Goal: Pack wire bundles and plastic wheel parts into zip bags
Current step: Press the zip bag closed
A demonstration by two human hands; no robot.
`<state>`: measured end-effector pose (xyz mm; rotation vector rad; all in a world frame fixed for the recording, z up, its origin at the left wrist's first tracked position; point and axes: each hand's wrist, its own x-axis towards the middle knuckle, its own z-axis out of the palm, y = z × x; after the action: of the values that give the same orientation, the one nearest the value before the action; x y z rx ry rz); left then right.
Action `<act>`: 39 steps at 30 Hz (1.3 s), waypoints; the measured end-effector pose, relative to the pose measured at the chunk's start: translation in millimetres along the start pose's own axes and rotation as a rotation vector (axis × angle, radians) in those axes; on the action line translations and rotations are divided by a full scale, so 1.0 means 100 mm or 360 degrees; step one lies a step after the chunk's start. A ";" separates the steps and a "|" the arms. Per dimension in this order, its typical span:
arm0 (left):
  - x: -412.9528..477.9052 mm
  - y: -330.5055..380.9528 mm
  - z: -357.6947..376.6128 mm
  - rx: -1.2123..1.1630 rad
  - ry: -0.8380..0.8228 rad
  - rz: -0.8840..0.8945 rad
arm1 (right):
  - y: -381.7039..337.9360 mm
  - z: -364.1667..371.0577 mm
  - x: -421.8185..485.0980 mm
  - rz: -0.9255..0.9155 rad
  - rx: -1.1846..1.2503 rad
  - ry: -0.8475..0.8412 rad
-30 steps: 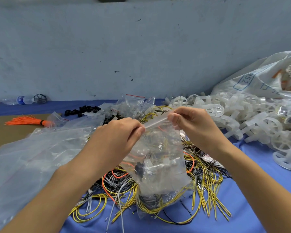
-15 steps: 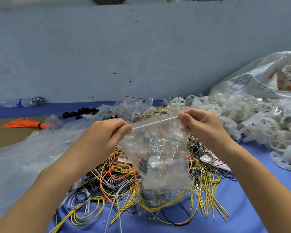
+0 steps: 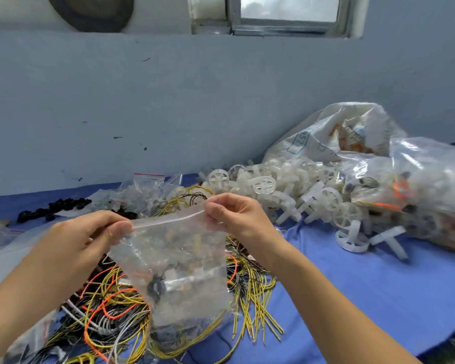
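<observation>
- On the bench [image 3: 378,279], at far left, a small row of black parts [image 3: 55,206] lies; I cannot count them exactly.
- The left hand [image 3: 82,240] pinches the left top corner of one clear zip bag [image 3: 179,271] between thumb and curled fingers.
- This zip bag hangs above a tangled heap of wires [image 3: 111,311], yellow, orange, white and black; inside it are some small parts, blurred.
- The right hand [image 3: 237,216] pinches the right top corner the same way.
- Behind, filled small bags [image 3: 145,190] lie; at right a pile of white plastic wheels [image 3: 286,193], too many to count, and two big sacks [image 3: 352,132].
</observation>
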<state>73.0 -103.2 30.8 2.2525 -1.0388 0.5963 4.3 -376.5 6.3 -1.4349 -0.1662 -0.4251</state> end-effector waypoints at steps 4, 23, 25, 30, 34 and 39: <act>0.20 0.14 -0.10 -0.0111 -0.0228 0.0044 | -0.28 -0.16 -0.22 -0.0144 -0.0047 0.0206; 1.88 2.94 0.63 -0.0476 -0.0411 0.0668 | -2.34 -2.18 -1.26 -0.0334 -0.0679 0.1140; 2.12 3.23 0.96 -0.0483 -0.0505 0.0718 | -2.38 -2.52 -1.35 -0.0280 -0.0738 0.1266; 2.87 4.13 1.81 -0.0495 -0.0594 0.0868 | -2.69 -3.47 -1.41 -0.0226 -0.0924 0.1540; 3.52 4.83 2.35 -0.0515 -0.0422 0.0896 | -3.01 -4.21 -1.28 -0.0278 -0.1156 0.1735; 3.86 5.26 3.00 -0.0568 -0.0322 0.0820 | -3.01 -4.96 -1.11 -0.0271 -0.1329 0.1923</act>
<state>-66.2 -783.9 211.8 1.7593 -1.7025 0.3483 -281.7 -865.2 174.8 -1.7020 0.9706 -1.5441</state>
